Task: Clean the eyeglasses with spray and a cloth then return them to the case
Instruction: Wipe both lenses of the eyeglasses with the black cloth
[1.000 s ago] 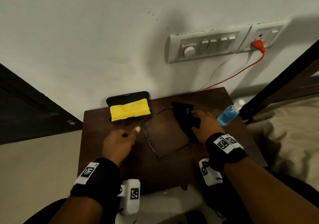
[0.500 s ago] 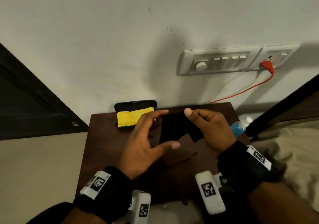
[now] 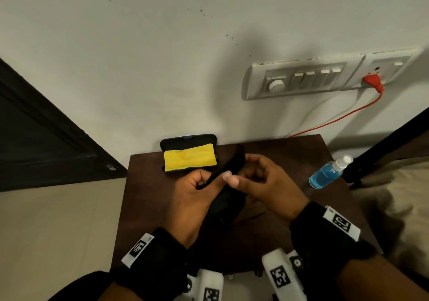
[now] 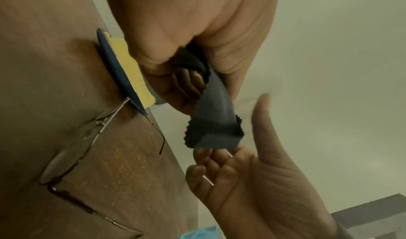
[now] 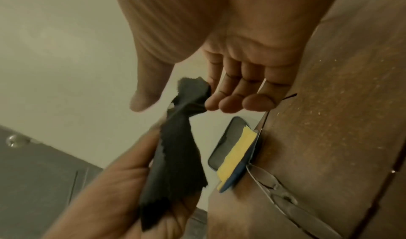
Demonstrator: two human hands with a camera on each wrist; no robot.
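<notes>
A black cloth is raised above the small brown table. My left hand grips it, thumb pressing it against curled fingers; in the left wrist view the cloth hangs from that hand. My right hand is close beside it. Its fingers touch the cloth's end, with the thumb held apart. The thin-framed eyeglasses lie unfolded on the table under the hands. The open dark case, with a yellow cloth in it, sits at the table's back edge.
A spray bottle of blue liquid lies at the table's right edge. A switchboard with a red cable is on the wall behind. Bedding lies to the right and a dark door to the left.
The right hand lifted the black cloth off the table beside the glasses. The left hand came in and took hold of it; the right thumb has come off the cloth.
</notes>
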